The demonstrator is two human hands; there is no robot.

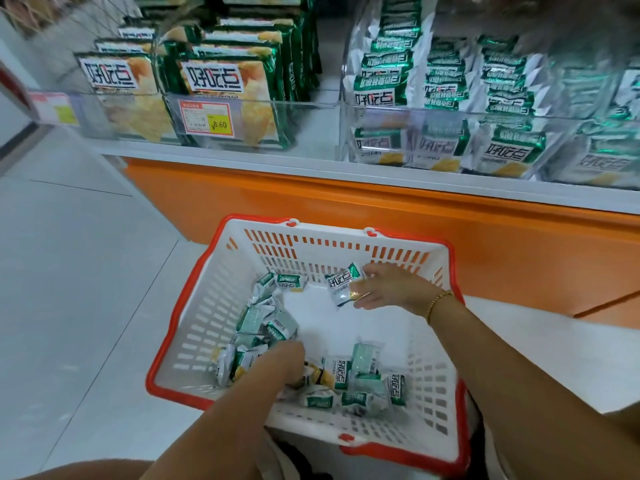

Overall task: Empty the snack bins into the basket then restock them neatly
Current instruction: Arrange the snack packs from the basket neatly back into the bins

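Note:
A white basket with a red rim [346, 242] sits on the floor below the shelf, with several small green-and-white snack packets [266, 318] loose inside. My right hand [388, 287] is over the basket's far side and pinches one snack packet [341, 284]. My left hand [287, 362] reaches down among the packets at the basket's near left; its fingers are hidden, so I cannot tell whether they grip anything. On the shelf above, a clear bin [398, 116] holds rows of the same small packets [443, 147].
Another clear bin [311, 109] on the left holds large green cracker packs [221, 81] and bears a price tag [205, 118]. An orange panel [381, 216] runs below the shelf edge. White floor tiles [69, 271] lie to the left.

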